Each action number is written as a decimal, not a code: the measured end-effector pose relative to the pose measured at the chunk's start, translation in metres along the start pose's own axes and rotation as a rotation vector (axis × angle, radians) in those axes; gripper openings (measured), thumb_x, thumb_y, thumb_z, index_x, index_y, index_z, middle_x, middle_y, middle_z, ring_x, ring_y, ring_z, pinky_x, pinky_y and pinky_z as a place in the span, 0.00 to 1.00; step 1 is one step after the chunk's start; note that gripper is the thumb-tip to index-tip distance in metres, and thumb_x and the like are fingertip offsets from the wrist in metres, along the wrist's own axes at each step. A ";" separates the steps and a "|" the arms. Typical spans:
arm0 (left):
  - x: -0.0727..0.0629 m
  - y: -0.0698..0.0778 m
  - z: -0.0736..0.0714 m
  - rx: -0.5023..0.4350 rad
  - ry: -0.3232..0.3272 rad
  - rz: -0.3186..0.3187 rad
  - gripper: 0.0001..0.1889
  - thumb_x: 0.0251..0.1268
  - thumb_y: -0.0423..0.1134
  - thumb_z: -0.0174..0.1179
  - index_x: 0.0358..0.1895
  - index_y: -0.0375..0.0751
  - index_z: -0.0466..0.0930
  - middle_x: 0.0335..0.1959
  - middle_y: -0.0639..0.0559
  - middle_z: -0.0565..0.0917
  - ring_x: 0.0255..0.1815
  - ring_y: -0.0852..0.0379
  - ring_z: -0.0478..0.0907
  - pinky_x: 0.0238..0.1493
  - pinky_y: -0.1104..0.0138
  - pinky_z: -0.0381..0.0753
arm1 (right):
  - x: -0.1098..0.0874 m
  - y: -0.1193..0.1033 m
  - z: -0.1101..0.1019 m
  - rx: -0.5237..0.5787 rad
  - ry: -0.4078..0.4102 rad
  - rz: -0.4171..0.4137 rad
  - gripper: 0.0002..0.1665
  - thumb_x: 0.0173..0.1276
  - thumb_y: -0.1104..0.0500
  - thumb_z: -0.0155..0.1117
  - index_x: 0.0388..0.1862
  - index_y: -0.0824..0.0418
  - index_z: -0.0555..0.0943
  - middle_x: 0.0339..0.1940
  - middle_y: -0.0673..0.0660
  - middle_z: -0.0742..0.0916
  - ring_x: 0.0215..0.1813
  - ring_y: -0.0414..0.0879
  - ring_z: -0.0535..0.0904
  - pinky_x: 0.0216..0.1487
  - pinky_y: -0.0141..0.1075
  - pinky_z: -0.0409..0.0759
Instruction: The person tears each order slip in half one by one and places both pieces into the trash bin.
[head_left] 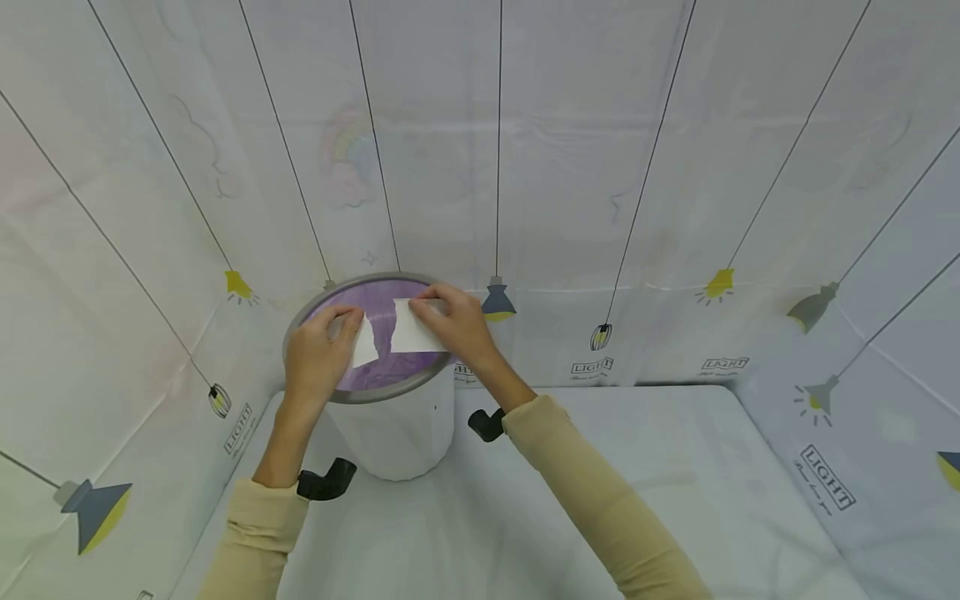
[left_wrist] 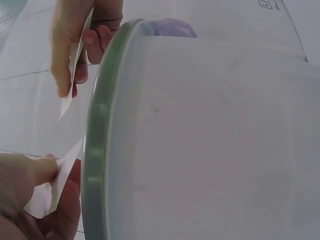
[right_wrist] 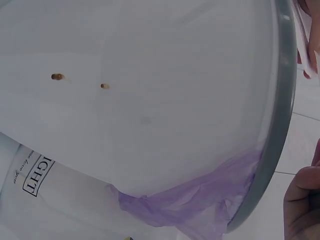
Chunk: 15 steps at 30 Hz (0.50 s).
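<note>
Over the mouth of a white trash bin (head_left: pixel 397 433), both hands hold torn pieces of white paper. My left hand (head_left: pixel 317 354) pinches the smaller-looking paper piece (head_left: pixel 365 346) between thumb and fingers. The right hand (head_left: pixel 459 327) pinches the other paper piece (head_left: pixel 414 327) by its far side. Ragged torn edges face each other, with a gap between them. Inside the bin is a purple bag (head_left: pixel 386 372), which also hangs over the grey rim (right_wrist: pixel 282 100) in the right wrist view. In the left wrist view both paper pieces stand close beside the rim (left_wrist: pixel 97 150).
The bin stands on a white surface (head_left: pixel 570 483) near the corner of walls covered with lamp-print sheeting (head_left: pixel 585 167). Black curved pieces (head_left: pixel 327 481) are at both wrists, by the beige sleeves (head_left: pixel 600 492). Two small brown spots mark the bin's side in the right wrist view.
</note>
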<state>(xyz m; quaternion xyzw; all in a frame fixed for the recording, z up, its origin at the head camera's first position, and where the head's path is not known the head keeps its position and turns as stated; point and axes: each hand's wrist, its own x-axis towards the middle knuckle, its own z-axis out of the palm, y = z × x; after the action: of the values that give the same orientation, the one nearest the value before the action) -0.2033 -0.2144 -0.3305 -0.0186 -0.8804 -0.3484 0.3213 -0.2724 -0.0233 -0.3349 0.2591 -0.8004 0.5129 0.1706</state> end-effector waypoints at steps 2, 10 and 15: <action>0.004 -0.001 -0.001 0.028 -0.017 -0.007 0.18 0.70 0.47 0.58 0.49 0.35 0.83 0.42 0.37 0.88 0.27 0.40 0.78 0.48 0.49 0.79 | 0.002 0.000 0.003 -0.008 -0.004 -0.010 0.10 0.66 0.56 0.66 0.38 0.63 0.85 0.42 0.58 0.90 0.45 0.49 0.83 0.44 0.33 0.78; 0.013 -0.007 -0.001 0.088 -0.212 -0.048 0.18 0.72 0.46 0.55 0.55 0.37 0.79 0.53 0.37 0.84 0.47 0.37 0.82 0.52 0.47 0.78 | 0.008 0.001 0.015 -0.106 -0.105 -0.042 0.13 0.69 0.54 0.63 0.42 0.62 0.85 0.42 0.57 0.90 0.45 0.48 0.85 0.44 0.33 0.82; 0.010 -0.012 0.000 0.173 -0.318 -0.074 0.25 0.74 0.50 0.51 0.66 0.37 0.69 0.60 0.36 0.79 0.62 0.35 0.74 0.60 0.43 0.72 | 0.004 0.000 0.015 -0.361 -0.161 -0.168 0.20 0.70 0.48 0.61 0.51 0.61 0.83 0.51 0.56 0.88 0.56 0.49 0.83 0.60 0.40 0.79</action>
<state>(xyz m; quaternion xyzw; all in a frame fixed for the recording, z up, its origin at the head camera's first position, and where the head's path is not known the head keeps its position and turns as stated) -0.2147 -0.2254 -0.3317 -0.0133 -0.9468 -0.2756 0.1654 -0.2760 -0.0383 -0.3387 0.3302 -0.8660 0.3228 0.1919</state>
